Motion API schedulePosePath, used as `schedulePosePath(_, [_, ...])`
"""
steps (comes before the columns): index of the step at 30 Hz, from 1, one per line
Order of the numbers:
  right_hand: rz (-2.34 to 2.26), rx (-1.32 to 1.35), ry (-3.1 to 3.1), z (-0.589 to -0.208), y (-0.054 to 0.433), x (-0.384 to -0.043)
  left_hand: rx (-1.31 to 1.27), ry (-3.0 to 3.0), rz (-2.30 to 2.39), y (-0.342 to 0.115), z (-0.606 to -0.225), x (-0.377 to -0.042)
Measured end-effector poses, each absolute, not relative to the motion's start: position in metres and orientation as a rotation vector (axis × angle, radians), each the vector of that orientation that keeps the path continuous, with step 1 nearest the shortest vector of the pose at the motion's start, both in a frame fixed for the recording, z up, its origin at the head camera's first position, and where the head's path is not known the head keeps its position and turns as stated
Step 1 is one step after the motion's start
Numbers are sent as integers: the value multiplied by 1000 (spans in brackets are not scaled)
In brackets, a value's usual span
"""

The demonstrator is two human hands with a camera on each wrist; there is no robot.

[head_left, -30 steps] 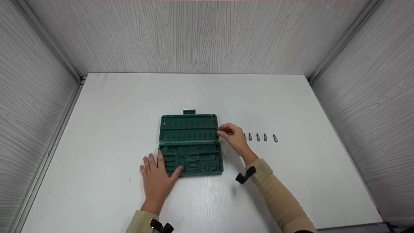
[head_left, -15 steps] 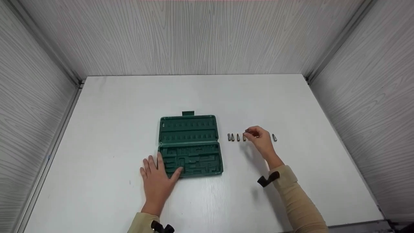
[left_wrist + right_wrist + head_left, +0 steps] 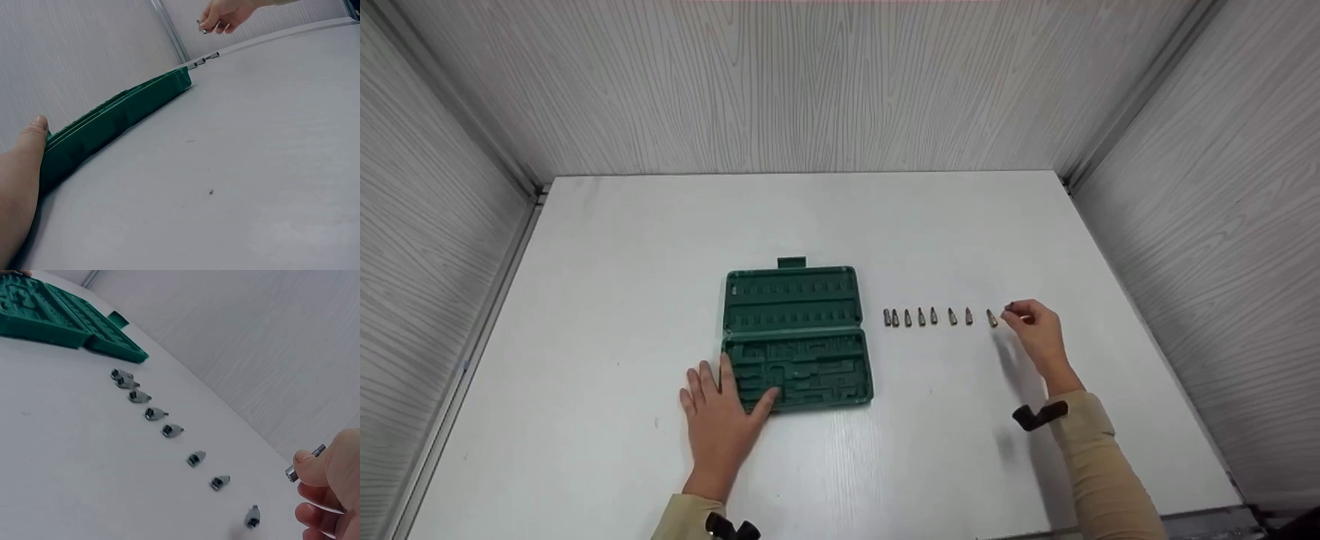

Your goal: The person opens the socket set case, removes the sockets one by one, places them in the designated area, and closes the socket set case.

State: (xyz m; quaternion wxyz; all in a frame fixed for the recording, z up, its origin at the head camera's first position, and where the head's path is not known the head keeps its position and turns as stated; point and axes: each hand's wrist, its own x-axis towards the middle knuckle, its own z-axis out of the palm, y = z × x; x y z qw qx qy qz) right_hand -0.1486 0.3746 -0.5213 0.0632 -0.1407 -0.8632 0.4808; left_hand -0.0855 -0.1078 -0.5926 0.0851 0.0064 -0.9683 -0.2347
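Observation:
My left hand [image 3: 718, 431] lies with fingers spread at the lower left corner of the open green plastic case [image 3: 791, 330]; its thumb rests over the front edge. In the right wrist view my right hand [image 3: 332, 486] pinches a small metal bit socket [image 3: 290, 473] between thumb and fingers, raised above the table. Several more bit sockets [image 3: 922, 318] lie in a row to the right of the case. The rightmost one [image 3: 253, 516] lies just left of my right hand. Nothing sits in most of the case's moulded recesses; a small pale spot shows at the top left.
The white table [image 3: 622, 270] is bounded by pale wood-grain panels [image 3: 795, 90] at the back and both sides. The case's latch flap [image 3: 791, 262] sticks out at its far edge.
My right hand has moved right, from the case's right edge, along the row, to beyond the last bit socket. The left hand has stayed on the case.

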Motion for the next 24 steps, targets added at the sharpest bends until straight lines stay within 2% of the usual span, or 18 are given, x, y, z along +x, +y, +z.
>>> schedulePosePath(6, [1350,-544,-2716,-530,393,-149,27,-2888,-688,-109,-592,-85])
schedulePosePath(24, [1116,-551,-2843,-547,390,-159,30,-2893,-694,-107,-590,-85])
